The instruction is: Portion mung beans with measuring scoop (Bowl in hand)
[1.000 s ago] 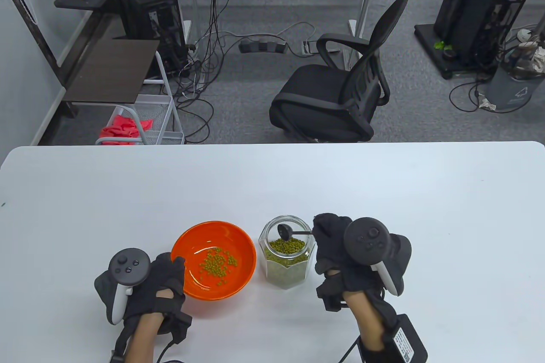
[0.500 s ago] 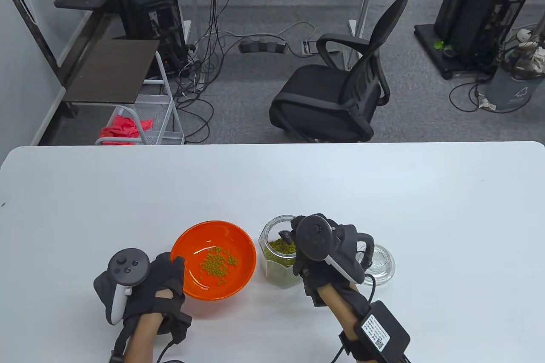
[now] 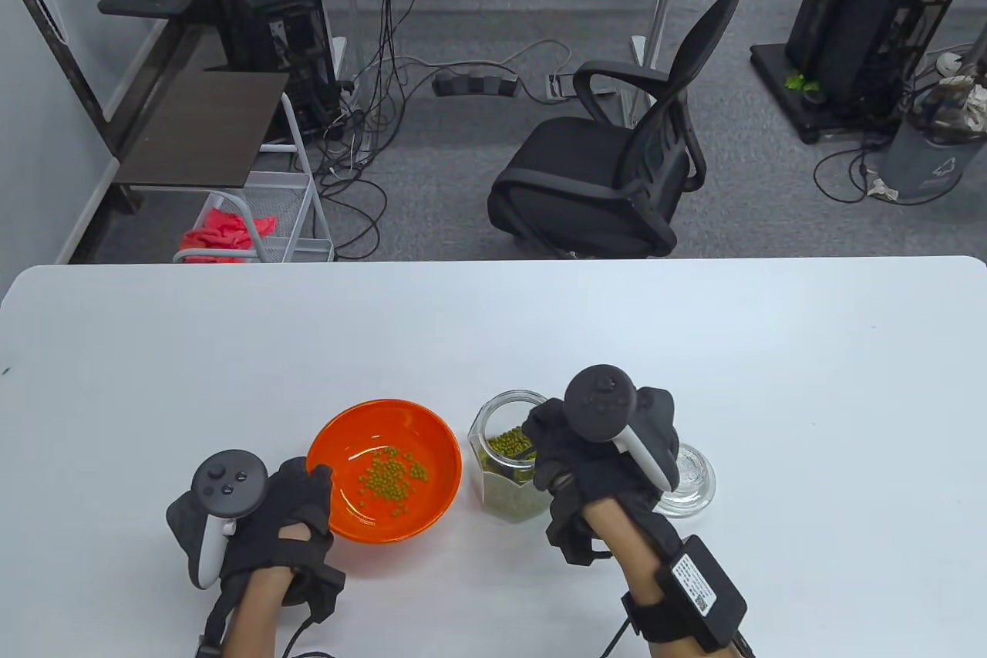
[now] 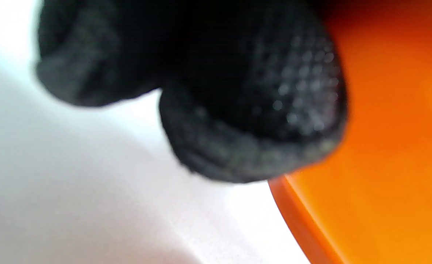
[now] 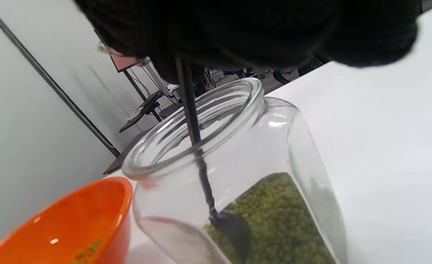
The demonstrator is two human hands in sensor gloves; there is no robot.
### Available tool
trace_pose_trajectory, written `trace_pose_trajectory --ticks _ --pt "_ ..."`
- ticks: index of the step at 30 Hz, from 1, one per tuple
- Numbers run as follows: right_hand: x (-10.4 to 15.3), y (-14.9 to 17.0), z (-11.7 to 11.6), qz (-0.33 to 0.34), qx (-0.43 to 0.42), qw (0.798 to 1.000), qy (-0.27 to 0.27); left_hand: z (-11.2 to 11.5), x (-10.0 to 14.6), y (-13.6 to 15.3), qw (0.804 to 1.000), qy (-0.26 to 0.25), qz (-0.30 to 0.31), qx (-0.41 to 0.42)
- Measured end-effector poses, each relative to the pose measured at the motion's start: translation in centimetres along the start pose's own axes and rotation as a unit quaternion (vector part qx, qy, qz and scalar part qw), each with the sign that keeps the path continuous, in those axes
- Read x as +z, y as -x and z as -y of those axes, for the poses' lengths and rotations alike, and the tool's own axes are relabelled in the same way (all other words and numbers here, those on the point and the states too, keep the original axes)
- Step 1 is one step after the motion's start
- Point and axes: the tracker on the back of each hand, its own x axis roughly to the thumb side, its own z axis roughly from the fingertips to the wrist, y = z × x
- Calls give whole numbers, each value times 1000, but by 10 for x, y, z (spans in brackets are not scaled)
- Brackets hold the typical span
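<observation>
An orange bowl (image 3: 420,430) with a small pile of mung beans (image 3: 389,477) sits on the white table. My left hand (image 3: 297,504) grips its left rim, thumb over the edge; the left wrist view shows my gloved fingers (image 4: 252,110) against the bowl's orange wall (image 4: 384,154). A clear glass jar (image 3: 501,492) half full of mung beans stands right of the bowl. My right hand (image 3: 563,450) is over the jar's mouth and holds a black measuring scoop (image 5: 234,229) by its thin handle. The scoop's head is down in the beans inside the jar (image 5: 274,146).
A glass lid (image 3: 690,477) lies on the table right of the jar, partly behind my right hand. An office chair (image 3: 617,156) stands beyond the table's far edge.
My right hand has swung from the jar's right side to above its mouth and dipped the scoop down into the beans. The left hand and bowl have hardly moved.
</observation>
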Motion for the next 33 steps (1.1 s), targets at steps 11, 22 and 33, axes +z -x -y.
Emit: trace_pose_trajectory --ticks 11,22,33 --pt "-5 52 12 -51 -180 982 -13 0 0 1 1000 0 -5 -6" --pt "-2 72 19 -57 -247 967 -6 1 -1 2 1000 2 -13 -14" --pt "1 86 25 -66 -298 952 -6 1 -1 1 1000 2 -11 -18"
